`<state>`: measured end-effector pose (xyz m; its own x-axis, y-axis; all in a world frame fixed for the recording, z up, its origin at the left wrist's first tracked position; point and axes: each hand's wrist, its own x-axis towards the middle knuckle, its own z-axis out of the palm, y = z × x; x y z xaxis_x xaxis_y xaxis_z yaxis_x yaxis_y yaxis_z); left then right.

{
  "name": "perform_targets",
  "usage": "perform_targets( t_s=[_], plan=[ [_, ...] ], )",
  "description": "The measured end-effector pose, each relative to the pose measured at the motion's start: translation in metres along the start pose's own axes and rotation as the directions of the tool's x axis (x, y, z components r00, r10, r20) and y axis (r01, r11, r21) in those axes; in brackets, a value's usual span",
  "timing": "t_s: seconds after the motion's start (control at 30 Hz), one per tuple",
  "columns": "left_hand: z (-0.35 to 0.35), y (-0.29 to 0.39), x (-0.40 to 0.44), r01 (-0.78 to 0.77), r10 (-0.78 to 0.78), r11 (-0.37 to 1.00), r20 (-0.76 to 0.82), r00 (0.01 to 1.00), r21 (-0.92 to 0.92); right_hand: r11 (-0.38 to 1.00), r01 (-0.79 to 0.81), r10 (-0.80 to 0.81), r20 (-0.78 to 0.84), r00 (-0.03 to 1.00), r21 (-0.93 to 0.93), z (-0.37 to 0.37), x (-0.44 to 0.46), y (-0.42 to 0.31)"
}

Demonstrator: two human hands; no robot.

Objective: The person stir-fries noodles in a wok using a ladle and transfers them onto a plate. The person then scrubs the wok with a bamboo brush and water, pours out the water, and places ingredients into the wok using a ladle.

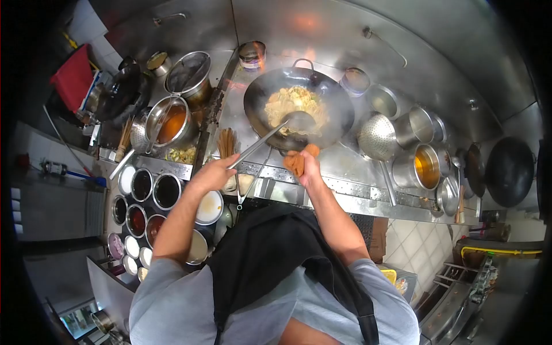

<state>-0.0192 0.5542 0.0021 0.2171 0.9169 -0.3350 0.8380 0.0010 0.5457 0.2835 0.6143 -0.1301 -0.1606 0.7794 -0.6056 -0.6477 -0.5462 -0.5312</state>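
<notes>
My left hand (218, 172) is closed around the long metal handle of a ladle (261, 144). The ladle's round bowl rests in or just above pale yellow, strand-like food (287, 102) in a large dark wok (253, 95). Steam rises over the wok and partly blurs the food. My right hand (311, 169) grips a folded orange-brown cloth (295, 163) at the wok's near rim. Whether a wok handle lies under the cloth is hidden. A bamboo brush (226, 142) stands beside the wok, close to my left hand.
At right are a perforated skimmer (376, 138) and a pot of yellow liquid (418, 167). A strainer pot (167, 122) of orange-brown liquid sits at left. Several sauce containers (167, 191) line the lower left. Flames show reflected on the steel back wall (339, 34).
</notes>
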Motion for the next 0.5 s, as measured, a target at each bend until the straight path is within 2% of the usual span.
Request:
perform_targets(
  t_s=[0.03, 0.07, 0.1, 0.2, 0.27, 0.3, 0.37, 0.47, 0.5],
  plan=[
    [0.009, 0.008, -0.002, 0.064, -0.063, 0.998, -0.013, 0.998, 0.012, 0.999, 0.019, -0.019, 0.012, 1.000, -0.037, -0.006, -0.017, 0.011],
    [0.026, -0.002, 0.000, 0.006, -0.007, 1.000, -0.072, 0.997, -0.009, 0.998, 0.048, -0.046, 0.032, 0.998, -0.043, -0.018, -0.038, 0.027],
    [0.024, 0.011, -0.009, 0.049, -0.050, 0.999, -0.062, 0.997, -0.013, 0.995, 0.079, -0.077, 0.054, 0.996, -0.052, -0.030, -0.059, 0.043],
    [0.007, 0.028, -0.044, 0.018, -0.023, 0.998, -0.079, 0.997, -0.060, 0.995, 0.079, -0.083, -0.052, 0.995, -0.064, -0.067, -0.066, 0.076],
    [-0.011, 0.020, -0.070, 0.057, -0.058, 0.997, -0.012, 0.998, -0.051, 0.997, 0.071, -0.071, 0.047, 0.996, -0.015, -0.031, -0.086, 0.038],
    [-0.018, 0.014, -0.081, -0.069, 0.065, 0.996, -0.065, 0.996, -0.056, 0.998, 0.063, -0.064, 0.093, 0.994, 0.014, -0.013, -0.085, 0.017],
    [-0.041, 0.030, -0.089, 0.067, -0.068, 0.998, 0.081, 0.994, 0.016, 1.000, -0.017, 0.017, 0.032, 0.999, -0.012, -0.014, -0.026, -0.003],
    [-0.017, 0.022, -0.065, 0.059, -0.063, 0.994, 0.032, 0.998, 0.087, 1.000, 0.010, -0.011, -0.030, 0.999, -0.022, -0.002, 0.002, -0.002],
    [-0.004, 0.019, -0.054, 0.073, -0.074, 0.992, 0.012, 0.997, 0.107, 0.999, 0.032, -0.032, -0.005, 0.999, -0.032, -0.005, -0.009, 0.004]
  ],
)
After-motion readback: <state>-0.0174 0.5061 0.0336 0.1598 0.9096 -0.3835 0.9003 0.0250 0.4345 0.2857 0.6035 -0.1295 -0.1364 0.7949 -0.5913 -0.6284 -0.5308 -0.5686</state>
